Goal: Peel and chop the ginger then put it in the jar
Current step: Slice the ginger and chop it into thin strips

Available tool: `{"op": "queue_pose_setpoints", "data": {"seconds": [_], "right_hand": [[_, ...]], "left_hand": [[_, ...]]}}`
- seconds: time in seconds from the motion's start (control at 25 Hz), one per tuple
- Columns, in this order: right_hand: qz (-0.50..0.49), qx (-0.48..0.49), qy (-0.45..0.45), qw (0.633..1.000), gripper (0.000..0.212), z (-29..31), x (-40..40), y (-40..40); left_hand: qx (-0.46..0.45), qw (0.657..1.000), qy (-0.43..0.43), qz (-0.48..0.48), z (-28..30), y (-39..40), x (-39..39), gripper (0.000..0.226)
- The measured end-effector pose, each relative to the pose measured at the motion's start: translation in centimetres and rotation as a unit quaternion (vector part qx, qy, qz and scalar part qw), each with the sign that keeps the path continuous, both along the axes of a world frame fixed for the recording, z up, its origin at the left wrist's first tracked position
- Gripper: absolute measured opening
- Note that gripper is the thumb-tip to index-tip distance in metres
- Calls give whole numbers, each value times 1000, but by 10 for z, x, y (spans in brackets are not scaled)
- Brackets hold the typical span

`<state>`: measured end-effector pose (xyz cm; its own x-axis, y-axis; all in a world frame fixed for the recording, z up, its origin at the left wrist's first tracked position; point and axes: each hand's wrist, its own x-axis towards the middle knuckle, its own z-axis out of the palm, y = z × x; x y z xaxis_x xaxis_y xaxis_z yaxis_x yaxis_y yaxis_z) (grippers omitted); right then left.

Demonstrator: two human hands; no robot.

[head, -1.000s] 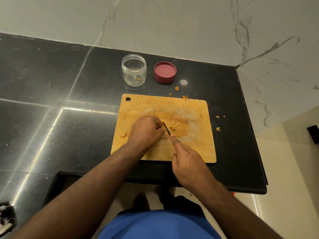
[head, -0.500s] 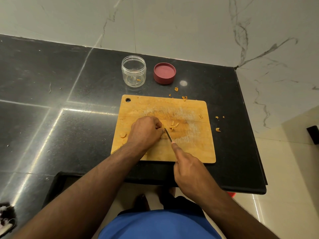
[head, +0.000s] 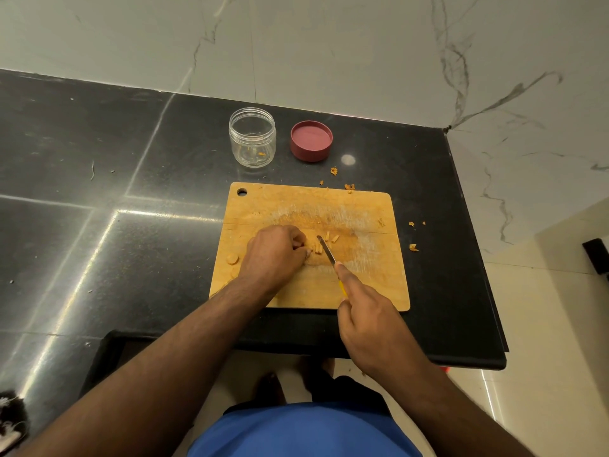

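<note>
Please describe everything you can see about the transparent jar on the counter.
The jar is small, round and clear, plastic by its look, with a threaded neck. It stands upright and open on the black counter, beyond the cutting board's far left corner and apart from it. Its red lid lies beside it on the right, not touching. Inside, only a few small orange bits sit near the bottom. No hand touches it.

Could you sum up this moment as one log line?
stage: chopping | left hand: pins ginger on wooden cutting board | right hand: grips yellow-handled knife | clear plastic jar: open
</note>
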<state>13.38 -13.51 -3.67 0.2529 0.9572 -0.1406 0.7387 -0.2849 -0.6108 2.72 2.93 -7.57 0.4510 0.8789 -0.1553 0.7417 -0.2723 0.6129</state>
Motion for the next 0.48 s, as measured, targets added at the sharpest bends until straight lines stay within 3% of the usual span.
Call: {"op": "queue_pose_setpoints", "data": {"seconds": [0.48], "right_hand": [[34,-25,-25,999,57,-16,-6,18]], "left_hand": [[15,1000,12,-10,1,3,4,17]]}}
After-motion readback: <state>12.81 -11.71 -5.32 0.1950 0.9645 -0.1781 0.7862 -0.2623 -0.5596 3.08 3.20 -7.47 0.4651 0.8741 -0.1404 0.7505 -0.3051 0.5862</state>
